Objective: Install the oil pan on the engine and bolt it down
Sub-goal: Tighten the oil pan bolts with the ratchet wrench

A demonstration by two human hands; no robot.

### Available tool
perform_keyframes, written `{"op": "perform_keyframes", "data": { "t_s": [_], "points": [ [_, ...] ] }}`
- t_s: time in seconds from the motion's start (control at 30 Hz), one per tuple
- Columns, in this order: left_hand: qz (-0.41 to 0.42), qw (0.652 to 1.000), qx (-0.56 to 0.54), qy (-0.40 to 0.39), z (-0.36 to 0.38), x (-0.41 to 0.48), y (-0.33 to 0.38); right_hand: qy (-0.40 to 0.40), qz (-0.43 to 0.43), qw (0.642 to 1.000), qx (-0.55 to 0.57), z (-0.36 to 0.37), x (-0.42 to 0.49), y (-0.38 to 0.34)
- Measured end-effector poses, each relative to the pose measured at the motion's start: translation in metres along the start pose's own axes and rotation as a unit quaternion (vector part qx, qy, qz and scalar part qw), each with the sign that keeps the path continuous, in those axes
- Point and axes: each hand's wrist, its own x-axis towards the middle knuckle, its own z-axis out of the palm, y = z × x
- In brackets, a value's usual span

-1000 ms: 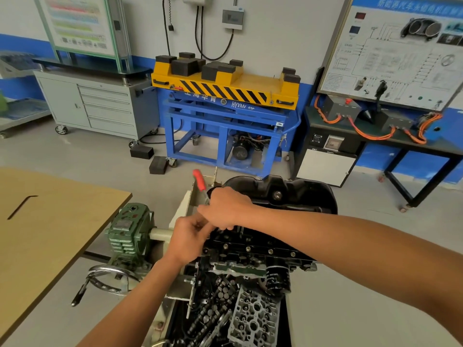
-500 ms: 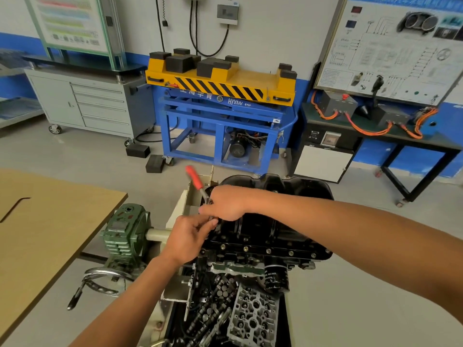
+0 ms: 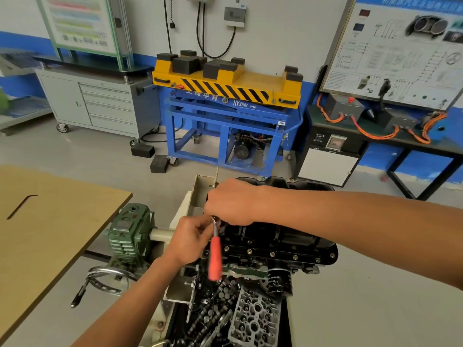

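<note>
Both left grip [image 3: 193, 240] and right grip [image 3: 233, 201] hold the ratchet [image 3: 215, 259] at oil pan's [image 3: 295, 237] edge.

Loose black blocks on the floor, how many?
2. One block lies near a caster of the cabinet; the other by a wheel of the lift. More may hide behind the lift.

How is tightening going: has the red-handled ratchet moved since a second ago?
Yes. The red-handled ratchet swung from the far end of the oil pan to its near side, toward the camera.

Left hand [image 3: 190, 242] and right hand [image 3: 233, 204] grip ratchet [image 3: 215, 256] at oil pan [image 3: 295, 242].
</note>
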Motion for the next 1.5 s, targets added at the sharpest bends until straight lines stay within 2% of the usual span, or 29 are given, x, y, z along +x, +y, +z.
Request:
{"op": "perform_keyframes", "data": {
  "t_s": [0.1, 0.2, 0.4, 0.5, 0.67, 0.73, 0.77, 0.8, 0.87, 0.9, 0.93, 1.0, 1.1, 1.27, 1.37, 1.5],
  "points": [
    [-0.043, 0.999, -0.033, 0.002, 0.002, -0.004, 0.001, -0.014, 0.065, 0.991, 0.12, 0.001, 0.001, 0.0],
    [-0.057, 0.998, 0.0, 0.004, 0.001, -0.008, -0.004, 0.002, 0.142, 0.969, 0.201, 0.011, 0.004, -0.007],
    [-0.059, 0.997, -0.031, 0.026, 0.0, -0.009, -0.003, 0.029, 0.316, 0.893, 0.32, 0.021, 0.014, -0.016],
    [-0.045, 0.998, -0.025, 0.026, -0.003, -0.008, 0.0, -0.005, 0.373, 0.828, 0.418, 0.025, 0.017, -0.015],
    [-0.013, 0.999, -0.011, 0.031, -0.001, -0.005, 0.004, -0.03, 0.433, 0.673, 0.599, 0.032, 0.019, -0.019],
    [-0.018, 0.999, -0.016, 0.027, 0.0, -0.005, 0.004, -0.027, 0.444, 0.646, 0.62, 0.033, 0.019, -0.02],
    [-0.019, 0.999, -0.015, 0.025, 0.001, -0.005, 0.004, -0.025, 0.438, 0.659, 0.611, 0.032, 0.019, -0.021],
    [-0.02, 0.999, -0.01, 0.022, 0.001, -0.005, 0.003, -0.022, 0.423, 0.704, 0.57, 0.031, 0.017, -0.021],
    [-0.015, 1.0, 0.01, 0.017, 0.0, -0.003, 0.001, -0.013, 0.359, 0.845, 0.396, 0.027, 0.012, -0.016],
    [-0.011, 1.0, 0.022, 0.015, -0.001, -0.002, 0.0, -0.014, 0.312, 0.898, 0.311, 0.024, 0.01, -0.012],
    [-0.011, 0.999, 0.032, 0.011, -0.001, -0.002, 0.0, -0.022, 0.259, 0.931, 0.257, 0.02, 0.007, -0.008],
    [-0.013, 0.999, 0.038, -0.003, -0.003, -0.001, -0.002, -0.051, 0.155, 0.971, 0.177, 0.012, 0.005, 0.001],
    [-0.03, 0.999, 0.036, -0.01, -0.005, -0.001, -0.003, -0.046, 0.026, 0.996, 0.068, 0.003, 0.007, 0.006],
    [-0.007, 1.0, 0.018, -0.002, -0.008, 0.001, -0.003, 0.017, -0.108, 0.991, -0.076, 0.003, 0.005, 0.008],
    [0.0, 1.0, 0.016, -0.001, -0.008, 0.002, 0.0, 0.022, -0.12, 0.991, -0.063, 0.01, 0.0, 0.014],
    [0.012, 0.999, 0.011, -0.031, -0.008, 0.003, -0.002, -0.004, -0.086, 0.996, -0.012, 0.018, -0.004, 0.017]
  ]
}}
